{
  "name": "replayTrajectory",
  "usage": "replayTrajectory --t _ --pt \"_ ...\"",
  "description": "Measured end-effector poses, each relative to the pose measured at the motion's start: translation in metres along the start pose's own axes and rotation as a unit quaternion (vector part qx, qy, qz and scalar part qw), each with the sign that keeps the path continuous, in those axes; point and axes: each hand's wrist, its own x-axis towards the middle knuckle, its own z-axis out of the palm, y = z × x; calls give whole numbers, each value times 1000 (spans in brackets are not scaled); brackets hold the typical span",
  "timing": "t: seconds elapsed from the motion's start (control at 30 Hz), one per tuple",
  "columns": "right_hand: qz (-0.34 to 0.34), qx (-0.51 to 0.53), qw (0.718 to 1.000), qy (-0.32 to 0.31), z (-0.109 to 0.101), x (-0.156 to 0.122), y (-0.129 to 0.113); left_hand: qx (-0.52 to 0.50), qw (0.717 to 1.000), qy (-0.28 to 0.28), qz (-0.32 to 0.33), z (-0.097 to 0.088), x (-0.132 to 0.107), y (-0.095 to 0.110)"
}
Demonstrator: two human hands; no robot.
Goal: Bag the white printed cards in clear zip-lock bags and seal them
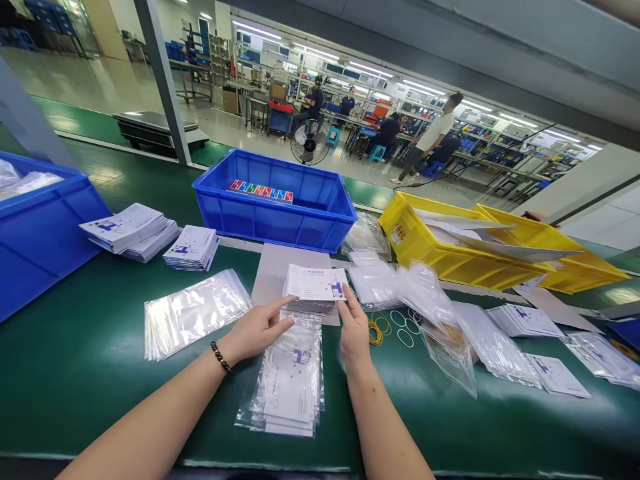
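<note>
Nearest us, bagged booklets [287, 393] lie on the green table [200, 407]; just beyond sits the booklet stack [316, 307]. Our right hand [356, 330] pinches the top booklet [313, 283] at its right end; our left hand [257, 329], fingers loose, points at the stack's near left corner.

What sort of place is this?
Probably a factory workshop: there's a stack of printed cards on a green worktop, a blue plastic bin, and strip lights in the background.

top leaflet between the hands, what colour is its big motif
The motif on the leaflet is bluish purple, head view.
</note>
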Motion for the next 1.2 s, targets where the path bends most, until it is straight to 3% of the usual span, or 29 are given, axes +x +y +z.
replayTrajectory --t 0.07,0.17,0.33,0.57,0.63,0.77,1.0,1.1,1.2 --pt "12 9 1000 19 -3 3 2 -4 1000 -10 -1 0 -2 -2" --pt "41 -28 999 -1 -7 9 11 -3 1000 -17 -4 0 -4 -3" --pt "-6 -101 995 19 -13 13 19 -9 1000 -14 -3 1 -4 -4" --pt "-16 21 986 162 -8 7 -7 -26 999 -31 26 0 -4 -3" --pt "4 53 985 166 -6 5 -12 -35 997 -52 53 -1 -5 -2" --pt "39 72 994 79 -1 -1 -17 -80 991 -76 69 -1 -5 0" --pt "14 -10 999 -48 -3 -8 -22 -132 990 -26 41 1 -4 2" --pt "-19 -88 975 -201 -2 -11 -28 -137 989 -3 62 7 -5 4" --pt "-46 -147 918 -366 0 -15 -34 -153 984 59 68 14 -6 6"
